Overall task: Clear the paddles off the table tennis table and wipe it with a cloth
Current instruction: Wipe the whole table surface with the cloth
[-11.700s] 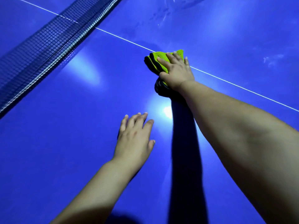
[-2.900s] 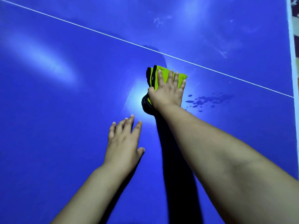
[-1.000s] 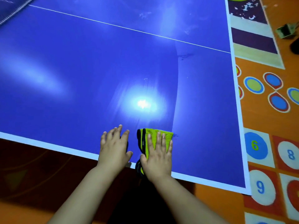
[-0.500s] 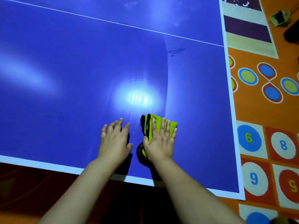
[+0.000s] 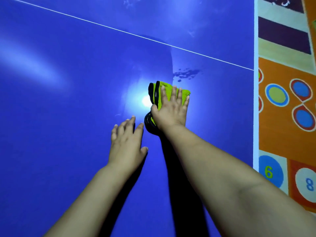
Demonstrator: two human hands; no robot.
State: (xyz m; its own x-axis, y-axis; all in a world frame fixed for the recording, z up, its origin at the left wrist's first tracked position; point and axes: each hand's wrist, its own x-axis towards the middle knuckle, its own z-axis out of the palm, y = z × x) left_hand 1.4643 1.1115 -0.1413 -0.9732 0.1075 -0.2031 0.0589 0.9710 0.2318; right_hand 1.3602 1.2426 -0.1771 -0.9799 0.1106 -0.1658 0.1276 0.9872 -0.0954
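A folded green cloth with black edging point(image 5: 158, 93) lies on the blue table tennis table point(image 5: 68, 117). My right hand point(image 5: 171, 108) presses flat on the cloth with straight, spread fingers. My left hand point(image 5: 126, 142) rests flat on the bare table just left of and nearer than the cloth. A patch of dark wet spots point(image 5: 187, 74) sits just beyond the cloth to the right. No paddles are in view.
The white centre line point(image 5: 102, 25) crosses the table diagonally. The table's white right edge point(image 5: 255, 100) borders an orange play mat with circles and numbers point(image 5: 287, 117) on the floor. A lamp glare point(image 5: 146, 100) shines beside the cloth.
My right hand has pushed the cloth away from the near table edge toward the centre line. My left hand has slid forward with it. The near edge has left the view.
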